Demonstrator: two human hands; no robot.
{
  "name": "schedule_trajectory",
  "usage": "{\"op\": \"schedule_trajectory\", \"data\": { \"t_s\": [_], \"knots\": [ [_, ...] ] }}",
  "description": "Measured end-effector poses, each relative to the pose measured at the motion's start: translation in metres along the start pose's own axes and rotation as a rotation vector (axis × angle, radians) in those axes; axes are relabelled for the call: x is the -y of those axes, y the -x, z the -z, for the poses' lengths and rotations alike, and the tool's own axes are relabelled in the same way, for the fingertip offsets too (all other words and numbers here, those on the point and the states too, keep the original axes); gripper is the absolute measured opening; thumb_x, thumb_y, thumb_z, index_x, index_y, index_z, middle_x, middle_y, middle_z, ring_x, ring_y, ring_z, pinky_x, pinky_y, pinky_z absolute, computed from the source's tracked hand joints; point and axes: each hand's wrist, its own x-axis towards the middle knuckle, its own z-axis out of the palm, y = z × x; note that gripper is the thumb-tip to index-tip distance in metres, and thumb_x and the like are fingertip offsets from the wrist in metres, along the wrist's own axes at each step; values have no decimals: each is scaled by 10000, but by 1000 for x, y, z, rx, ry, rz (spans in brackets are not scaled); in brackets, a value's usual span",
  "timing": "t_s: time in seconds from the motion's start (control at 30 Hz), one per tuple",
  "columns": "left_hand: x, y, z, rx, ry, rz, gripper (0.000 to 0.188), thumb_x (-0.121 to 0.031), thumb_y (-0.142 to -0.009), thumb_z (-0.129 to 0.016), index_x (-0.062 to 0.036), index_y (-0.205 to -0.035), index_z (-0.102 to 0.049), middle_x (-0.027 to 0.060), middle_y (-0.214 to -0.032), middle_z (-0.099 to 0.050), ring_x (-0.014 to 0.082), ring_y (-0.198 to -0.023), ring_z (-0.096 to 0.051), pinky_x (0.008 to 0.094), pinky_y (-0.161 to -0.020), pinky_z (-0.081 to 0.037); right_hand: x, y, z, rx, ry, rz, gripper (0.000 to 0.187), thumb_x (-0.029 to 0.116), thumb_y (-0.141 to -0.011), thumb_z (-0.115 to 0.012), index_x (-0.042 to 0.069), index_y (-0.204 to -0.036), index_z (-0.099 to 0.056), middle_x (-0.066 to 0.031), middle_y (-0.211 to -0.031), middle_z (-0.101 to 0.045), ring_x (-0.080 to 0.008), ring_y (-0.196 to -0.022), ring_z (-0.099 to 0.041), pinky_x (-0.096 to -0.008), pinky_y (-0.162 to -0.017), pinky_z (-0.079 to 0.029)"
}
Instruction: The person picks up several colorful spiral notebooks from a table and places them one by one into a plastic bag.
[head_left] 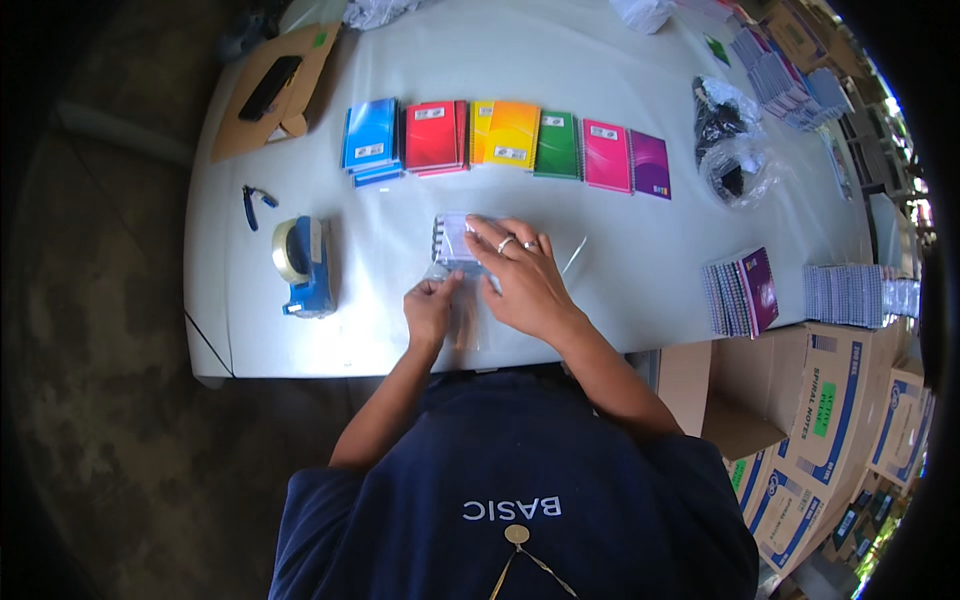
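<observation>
Near the table's front edge lies a small spiral notebook [454, 238], its light purple face partly under my fingers. A transparent plastic sleeve [466, 325] appears to be around it and stretches down toward me. My left hand [430, 308] is closed in a pinch on the sleeve at the notebook's lower left. With fingers spread and ringed, my right hand [522, 272] presses on the notebook's right side. Beyond my hands runs a row of spiral notebooks: blue [371, 135], red [433, 136], yellow [511, 134], green [557, 145], pink [606, 155] and purple [651, 165].
A blue tape dispenser [314, 268] and cutting pliers [256, 204] are on the left. Cardboard [240, 130] with a black phone [271, 88] lies far left. Rightward are crumpled plastic [735, 165], stacked notebooks [742, 290] and, below the edge, cardboard boxes [790, 420].
</observation>
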Motion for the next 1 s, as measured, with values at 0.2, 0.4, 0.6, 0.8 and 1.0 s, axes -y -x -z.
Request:
{"op": "schedule_trajectory", "data": {
  "t_s": [0.2, 0.4, 0.6, 0.8, 1.0],
  "knots": [
    [-6, 27, -10, 714, -10, 178, 411, -341, -852, -662, 6, -1058, -584, 50, -885, -627, 104, -728, -567, 263, -611, -460, 0, -50, -14, 270, -239, -264, 963, 78, -615, -790, 91, -1415, -254, -219, -1223, -476, -329, -1100, -516, -400, -987, -336],
    [-56, -18, 20, 541, 432, -519, 738, -459, -751, -720, -16, -1275, -449, 88, -1214, -520, 196, -1118, -495, 354, -981, -366, -69, 5, -21, 56, -910, -247, 984, 202, -639, -840, 91, -1431, -268, -151, -1334, -414, -237, -1242, -401, -366, -1063, -284],
    [-110, -19, 34, 295, -560, -1170, 422, -232, -896, -579, -47, -1272, -530, 116, -1266, -521, 234, -1207, -451, 380, -1030, -326, -54, -9, -29, 84, -528, 85, 573, 255, -927, -536, 83, -1427, -312, -100, -1485, -287, -328, -1375, -223, -419, -1106, -203],
    [-115, -23, 61, 109, 20, -883, 567, -348, -926, -499, -46, -1391, -380, 174, -1388, -418, 304, -1331, -328, 430, -1083, -249, -56, -2, -18, -253, -1207, -90, 908, 376, -825, -659, 94, -1479, -96, -172, -1528, -123, -320, -1412, -112, -412, -1129, -122],
    [-83, -13, 54, 128, -293, -1036, 813, -281, -632, -797, -135, -1336, -417, 180, -1455, -287, 382, -1371, -196, 506, -1080, -209, -58, 11, -49, 82, -809, -155, 1148, 316, -626, -828, 67, -1472, -93, -187, -1498, -198, -298, -1386, -208, -382, -1120, -183]
  ]
}}
